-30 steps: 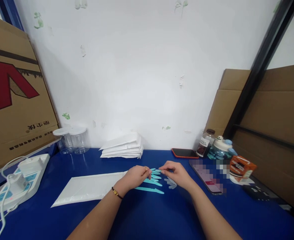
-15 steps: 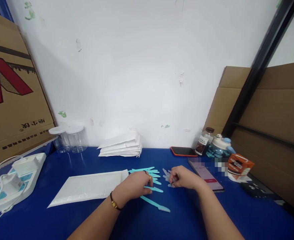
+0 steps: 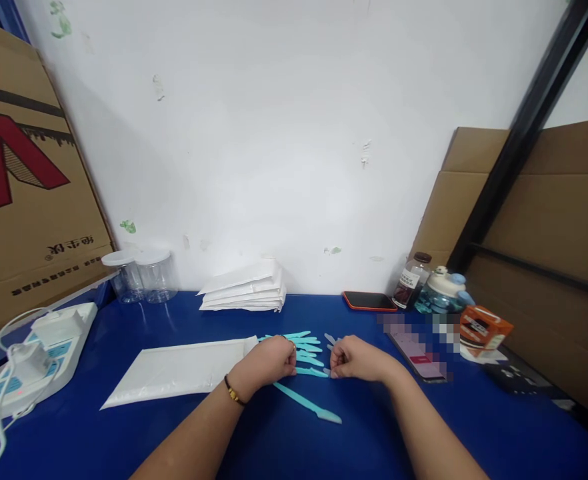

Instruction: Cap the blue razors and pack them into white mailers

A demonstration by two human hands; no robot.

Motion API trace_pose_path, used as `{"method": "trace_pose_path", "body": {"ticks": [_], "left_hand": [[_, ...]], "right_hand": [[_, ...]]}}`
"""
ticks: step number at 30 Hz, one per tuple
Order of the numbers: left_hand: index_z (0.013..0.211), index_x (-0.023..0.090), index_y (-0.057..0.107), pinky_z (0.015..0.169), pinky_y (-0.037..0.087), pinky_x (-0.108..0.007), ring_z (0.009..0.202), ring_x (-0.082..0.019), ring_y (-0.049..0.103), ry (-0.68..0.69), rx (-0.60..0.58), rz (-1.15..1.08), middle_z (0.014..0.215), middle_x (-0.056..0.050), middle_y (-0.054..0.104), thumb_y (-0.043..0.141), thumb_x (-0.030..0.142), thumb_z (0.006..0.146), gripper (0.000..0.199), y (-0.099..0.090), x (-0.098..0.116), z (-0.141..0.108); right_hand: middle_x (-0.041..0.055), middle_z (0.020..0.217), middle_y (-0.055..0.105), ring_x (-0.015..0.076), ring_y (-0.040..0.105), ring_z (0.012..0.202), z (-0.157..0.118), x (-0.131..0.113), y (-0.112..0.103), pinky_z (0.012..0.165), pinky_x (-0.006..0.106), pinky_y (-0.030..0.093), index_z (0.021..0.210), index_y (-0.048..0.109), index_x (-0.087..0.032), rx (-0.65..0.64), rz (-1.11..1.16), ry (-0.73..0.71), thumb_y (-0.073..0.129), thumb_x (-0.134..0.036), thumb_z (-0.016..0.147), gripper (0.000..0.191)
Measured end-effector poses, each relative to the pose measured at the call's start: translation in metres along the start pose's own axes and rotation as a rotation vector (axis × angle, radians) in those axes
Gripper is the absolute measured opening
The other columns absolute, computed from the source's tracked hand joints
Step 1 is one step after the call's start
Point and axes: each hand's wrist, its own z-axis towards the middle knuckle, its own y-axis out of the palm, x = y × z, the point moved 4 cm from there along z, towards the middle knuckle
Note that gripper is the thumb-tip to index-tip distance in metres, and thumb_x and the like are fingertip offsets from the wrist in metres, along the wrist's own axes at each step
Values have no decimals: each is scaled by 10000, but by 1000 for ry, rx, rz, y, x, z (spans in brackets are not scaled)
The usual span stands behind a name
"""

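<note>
My left hand (image 3: 268,361) is closed round the handle of a turquoise eyebrow razor (image 3: 310,371), whose blade end points right. At that end is a small clear plastic cap (image 3: 327,372), pinched in the closed fingers of my right hand (image 3: 358,360). Whether the cap is on the blade or only against it, I cannot tell. Several more turquoise razors (image 3: 308,348) lie fanned out behind my left hand. One loose razor (image 3: 310,403) lies nearer to me. Further clear caps (image 3: 329,339) show behind my right fingers, partly hidden by them.
A white padded envelope (image 3: 179,367) lies left, a stack of envelopes (image 3: 244,290) behind. Two clear jars (image 3: 157,277) and a power strip (image 3: 67,373) are far left. Phones (image 3: 369,301), a brown-capped bottle (image 3: 411,280), a water bottle (image 3: 441,293) and an orange box (image 3: 484,330) stand right.
My right hand has moved slightly left with a clear cap, up to the razor's blade end. My left hand has closed on that razor and shifted slightly left and up.
</note>
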Motion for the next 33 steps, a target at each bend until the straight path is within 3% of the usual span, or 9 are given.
{"method": "trace_pose_path", "body": {"ticks": [4,10,15,18,26,29,33], "left_hand": [[713,195,662,504,311,-207,623,-125,540,37,-14,-70,683,3,640,654,258,683,69,7,2,3],[748,196,654,471,319,-198,576,-113,534,55,-146,-165,676,19,627,663,333,685,151,15,0,5],[888,213,639,657,396,-220,795,-157,571,65,109,-20,882,-15,620,623,305,732,182,1,-6,7],[852,220,641,699,402,-235,827,-165,575,39,125,66,909,-17,617,596,250,747,118,1,-9,9],[746,211,637,608,383,-222,727,-153,580,26,82,64,777,-3,650,593,242,733,55,5,-8,9],[756,211,644,576,373,-212,677,-141,583,34,24,-16,734,8,664,582,259,741,80,10,-7,10],[747,197,644,570,364,-208,644,-129,578,42,30,-55,715,7,663,572,266,741,100,12,-5,10]], "right_hand": [[-31,584,594,84,467,524,4,-6,7,461,184,322,705,688,-153,-7,4,-26,680,-294,652,151],[-29,581,615,90,491,522,2,-11,7,468,185,330,713,706,-162,-37,-3,-74,667,-268,653,128],[2,655,654,120,550,598,-15,0,-27,546,196,384,708,694,-157,216,-26,-66,556,-174,704,139],[14,722,660,133,570,645,-18,10,-35,578,197,400,704,693,-165,251,-111,-48,571,-106,644,148],[8,721,655,127,561,627,-4,12,-19,541,194,355,739,696,-190,223,-216,67,675,-158,611,133],[-3,665,648,118,556,587,-1,8,-13,520,191,347,718,701,-185,155,-167,46,689,-182,610,109],[-18,672,645,110,555,586,1,3,-9,517,188,354,717,708,-185,150,-132,-11,722,-202,572,146]]}}
